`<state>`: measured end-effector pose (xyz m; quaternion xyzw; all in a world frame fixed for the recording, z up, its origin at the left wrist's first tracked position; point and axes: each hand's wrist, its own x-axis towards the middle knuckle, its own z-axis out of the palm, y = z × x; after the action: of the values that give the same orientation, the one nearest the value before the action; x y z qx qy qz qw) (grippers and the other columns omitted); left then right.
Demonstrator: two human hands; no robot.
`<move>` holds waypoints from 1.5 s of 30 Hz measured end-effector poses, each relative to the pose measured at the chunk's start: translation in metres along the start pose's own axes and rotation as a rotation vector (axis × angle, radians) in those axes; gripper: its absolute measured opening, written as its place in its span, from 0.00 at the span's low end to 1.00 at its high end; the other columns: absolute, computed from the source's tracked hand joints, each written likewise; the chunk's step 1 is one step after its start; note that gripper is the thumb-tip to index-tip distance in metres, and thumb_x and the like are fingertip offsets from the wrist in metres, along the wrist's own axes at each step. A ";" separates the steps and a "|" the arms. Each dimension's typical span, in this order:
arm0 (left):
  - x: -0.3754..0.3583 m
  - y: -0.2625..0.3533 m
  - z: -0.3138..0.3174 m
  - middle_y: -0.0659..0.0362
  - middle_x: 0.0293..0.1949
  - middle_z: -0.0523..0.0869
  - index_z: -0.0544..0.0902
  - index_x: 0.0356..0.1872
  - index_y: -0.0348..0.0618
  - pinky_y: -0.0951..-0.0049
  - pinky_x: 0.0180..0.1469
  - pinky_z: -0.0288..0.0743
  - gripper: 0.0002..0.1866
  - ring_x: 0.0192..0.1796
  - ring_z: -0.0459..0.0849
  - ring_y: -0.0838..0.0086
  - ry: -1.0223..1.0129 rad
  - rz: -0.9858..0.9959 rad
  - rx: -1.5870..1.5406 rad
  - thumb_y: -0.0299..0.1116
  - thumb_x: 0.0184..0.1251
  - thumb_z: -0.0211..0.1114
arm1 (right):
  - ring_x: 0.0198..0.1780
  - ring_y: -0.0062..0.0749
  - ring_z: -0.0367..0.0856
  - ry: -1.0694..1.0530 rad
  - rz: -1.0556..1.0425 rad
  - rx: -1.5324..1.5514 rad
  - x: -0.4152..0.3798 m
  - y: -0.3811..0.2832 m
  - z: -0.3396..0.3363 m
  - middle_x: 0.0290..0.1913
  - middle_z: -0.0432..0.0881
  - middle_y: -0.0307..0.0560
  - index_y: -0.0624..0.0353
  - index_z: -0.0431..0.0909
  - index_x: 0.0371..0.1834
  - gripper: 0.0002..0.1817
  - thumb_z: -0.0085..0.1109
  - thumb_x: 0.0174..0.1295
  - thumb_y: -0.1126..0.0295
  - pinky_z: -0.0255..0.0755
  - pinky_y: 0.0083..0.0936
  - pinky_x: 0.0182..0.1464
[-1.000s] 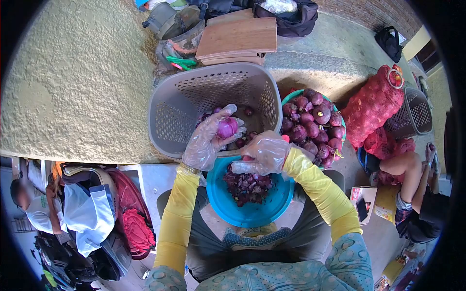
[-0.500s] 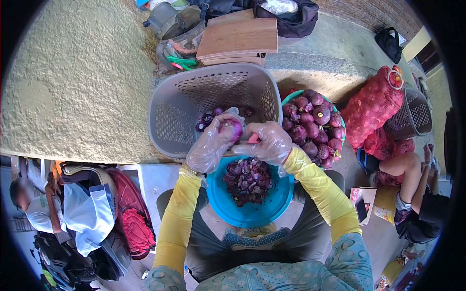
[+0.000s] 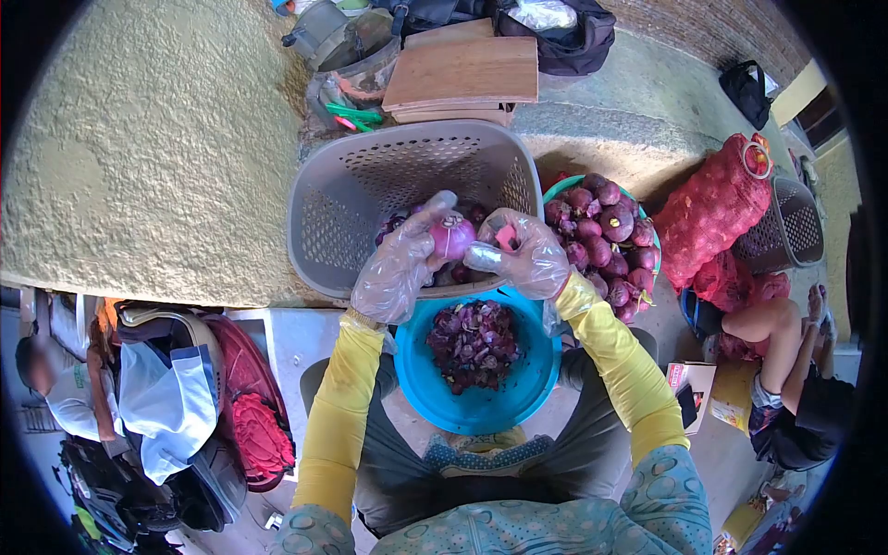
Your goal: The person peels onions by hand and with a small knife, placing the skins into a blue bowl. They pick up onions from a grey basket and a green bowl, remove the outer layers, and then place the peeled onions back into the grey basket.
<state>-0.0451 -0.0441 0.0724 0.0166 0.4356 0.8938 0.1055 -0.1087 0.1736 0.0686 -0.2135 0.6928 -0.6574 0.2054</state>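
Observation:
In a clear plastic glove, my left hand is closed around a red onion, its cut root end facing up. My right hand, gloved the same way, grips a small tool with a pink-red handle; its blade end is hidden. The right thumb and fingertips are right at the onion's side. Both hands are over the near rim of a grey perforated basket, where several red onions lie at the bottom. Below them, between my knees, a blue basin holds purple onion skins.
Right of the basket stands a green-rimmed tub heaped with whole red onions. Beyond it lean a full red mesh sack and another basket. Wooden boards lie behind. A seated person's leg is at right, another person at left.
The onion has been turned so its root end shows, and my left fingers have shifted around it. My right hand has turned slightly, its thumb now at the onion's side.

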 end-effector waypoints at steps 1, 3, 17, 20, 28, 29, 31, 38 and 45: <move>0.000 0.001 -0.001 0.50 0.76 0.67 0.68 0.75 0.40 0.59 0.78 0.66 0.32 0.76 0.70 0.61 -0.019 -0.020 -0.002 0.37 0.74 0.66 | 0.36 0.14 0.72 -0.028 -0.012 0.047 0.001 0.003 -0.002 0.32 0.79 0.30 0.60 0.83 0.44 0.17 0.78 0.61 0.61 0.74 0.22 0.41; 0.001 -0.005 -0.002 0.50 0.76 0.68 0.69 0.73 0.40 0.59 0.78 0.66 0.31 0.76 0.70 0.60 -0.007 -0.019 -0.029 0.35 0.73 0.67 | 0.36 0.14 0.71 -0.022 -0.038 0.002 0.003 0.004 -0.005 0.32 0.78 0.30 0.60 0.82 0.44 0.17 0.77 0.61 0.61 0.73 0.21 0.40; 0.001 -0.007 -0.003 0.53 0.76 0.67 0.73 0.69 0.43 0.64 0.78 0.62 0.34 0.75 0.69 0.65 0.014 0.018 0.080 0.17 0.59 0.68 | 0.30 0.20 0.74 -0.106 0.003 -0.433 0.001 0.001 -0.007 0.27 0.81 0.39 0.64 0.80 0.39 0.23 0.70 0.66 0.51 0.73 0.28 0.33; 0.001 -0.008 -0.003 0.54 0.75 0.68 0.73 0.69 0.42 0.64 0.76 0.63 0.34 0.73 0.70 0.65 0.000 0.016 0.115 0.18 0.58 0.69 | 0.27 0.26 0.76 -0.149 -0.076 -0.465 0.001 -0.001 -0.008 0.25 0.81 0.45 0.65 0.79 0.40 0.25 0.68 0.67 0.49 0.74 0.31 0.33; 0.000 -0.006 -0.005 0.54 0.72 0.71 0.73 0.69 0.42 0.64 0.75 0.66 0.34 0.71 0.73 0.65 0.003 -0.024 0.112 0.16 0.58 0.69 | 0.26 0.29 0.76 -0.158 -0.119 -0.426 0.001 0.008 -0.008 0.25 0.81 0.48 0.65 0.78 0.39 0.23 0.66 0.68 0.51 0.74 0.33 0.33; 0.000 -0.006 -0.004 0.54 0.72 0.71 0.73 0.69 0.42 0.64 0.75 0.66 0.34 0.71 0.73 0.65 0.003 -0.025 0.112 0.16 0.58 0.69 | 0.26 0.29 0.76 -0.158 -0.119 -0.426 0.001 0.008 -0.008 0.25 0.81 0.48 0.65 0.78 0.39 0.23 0.66 0.68 0.51 0.74 0.33 0.33; -0.001 -0.005 -0.002 0.54 0.72 0.71 0.73 0.69 0.42 0.64 0.75 0.66 0.34 0.71 0.73 0.65 0.009 -0.016 0.122 0.16 0.58 0.69 | 0.27 0.26 0.73 -0.186 -0.086 -0.423 0.000 0.005 -0.008 0.24 0.79 0.43 0.64 0.78 0.37 0.22 0.64 0.70 0.52 0.73 0.32 0.33; -0.001 -0.003 0.001 0.54 0.74 0.70 0.74 0.68 0.42 0.64 0.75 0.67 0.34 0.72 0.73 0.66 0.024 -0.033 0.153 0.16 0.58 0.69 | 0.28 0.13 0.65 -0.269 0.157 -0.041 -0.003 0.002 -0.002 0.25 0.73 0.27 0.58 0.79 0.34 0.20 0.60 0.74 0.52 0.64 0.21 0.29; -0.001 -0.002 0.000 0.54 0.74 0.70 0.75 0.68 0.42 0.63 0.76 0.66 0.32 0.72 0.73 0.65 0.022 -0.051 0.106 0.18 0.60 0.69 | 0.28 0.14 0.66 -0.283 0.126 -0.103 -0.004 -0.001 -0.002 0.23 0.72 0.28 0.58 0.86 0.37 0.22 0.59 0.75 0.49 0.65 0.23 0.29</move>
<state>-0.0439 -0.0430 0.0705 0.0014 0.4838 0.8666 0.1223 -0.1068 0.1778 0.0698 -0.2702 0.7017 -0.5704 0.3306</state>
